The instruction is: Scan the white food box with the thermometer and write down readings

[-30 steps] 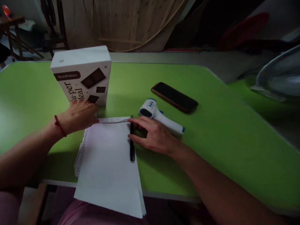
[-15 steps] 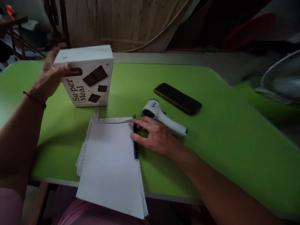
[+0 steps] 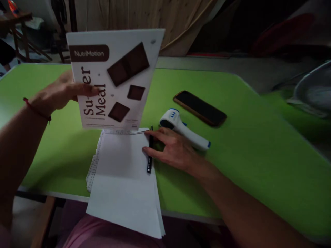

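My left hand (image 3: 60, 91) grips the left edge of a white box (image 3: 121, 79), thumb across its front. The front reads "NutriMotion Su-per Meal" with pictures of dark brown bars; the box is lifted toward me, above the far end of a stack of white paper (image 3: 124, 172). My right hand (image 3: 173, 148) lies at the stack's right edge, index finger and thumb across a black pen (image 3: 150, 163), which seems loosely held. The index fingertip touches the paper's top corner. Printed sheets (image 3: 93, 168) show from under the stack's left side.
A white and blue infrared thermometer (image 3: 191, 136) lies just beyond my right hand. Behind it is a dark phone (image 3: 200, 108) in a brown case. All rest on a green table (image 3: 248, 155), its near edge close to my lap. A wooden panel (image 3: 139, 15) stands behind.
My left hand has raised the box and brought it right and closer, its front now facing me. The pen has turned slightly under my right hand, which otherwise stays put.
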Demonstrator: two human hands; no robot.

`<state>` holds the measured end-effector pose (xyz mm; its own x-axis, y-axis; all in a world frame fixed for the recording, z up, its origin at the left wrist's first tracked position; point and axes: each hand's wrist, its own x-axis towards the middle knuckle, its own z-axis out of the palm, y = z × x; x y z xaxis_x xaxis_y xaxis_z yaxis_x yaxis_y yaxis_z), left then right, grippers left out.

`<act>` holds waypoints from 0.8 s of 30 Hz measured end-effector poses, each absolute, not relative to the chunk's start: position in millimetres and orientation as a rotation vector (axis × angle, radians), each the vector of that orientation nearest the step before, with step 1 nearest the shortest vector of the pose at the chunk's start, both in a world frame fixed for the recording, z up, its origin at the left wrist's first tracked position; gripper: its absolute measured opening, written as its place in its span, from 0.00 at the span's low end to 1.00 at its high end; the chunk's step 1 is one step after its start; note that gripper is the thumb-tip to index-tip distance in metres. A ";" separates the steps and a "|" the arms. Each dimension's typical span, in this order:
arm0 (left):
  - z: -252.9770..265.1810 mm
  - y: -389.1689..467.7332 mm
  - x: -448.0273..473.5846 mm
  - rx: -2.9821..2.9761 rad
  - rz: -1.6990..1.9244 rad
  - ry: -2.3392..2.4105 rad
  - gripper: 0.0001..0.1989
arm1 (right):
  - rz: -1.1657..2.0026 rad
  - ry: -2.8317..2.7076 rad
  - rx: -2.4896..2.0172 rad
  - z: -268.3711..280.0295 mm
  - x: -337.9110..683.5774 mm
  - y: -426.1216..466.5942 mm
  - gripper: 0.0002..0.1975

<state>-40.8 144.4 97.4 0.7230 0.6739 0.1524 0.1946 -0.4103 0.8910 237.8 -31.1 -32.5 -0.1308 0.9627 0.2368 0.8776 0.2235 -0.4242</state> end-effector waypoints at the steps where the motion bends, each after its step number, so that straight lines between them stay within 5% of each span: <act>1: 96.2 134.2 -39.2 1.958 0.608 0.666 0.22 | 0.262 -2.043 -1.703 -31.9 237.4 -31.5 0.21; 15: 64.2 69.8 -19.3 1.846 0.562 0.552 0.20 | 0.241 -2.015 -1.640 -15.5 246.6 -18.3 0.14; 20: 64.8 67.9 -21.0 1.852 0.518 0.546 0.20 | -0.198 -1.708 -2.083 -4.8 266.8 -18.0 0.18; 24: 63.1 68.7 -20.6 1.851 0.533 0.530 0.23 | 0.109 -1.674 -2.503 1.4 279.2 -10.7 0.21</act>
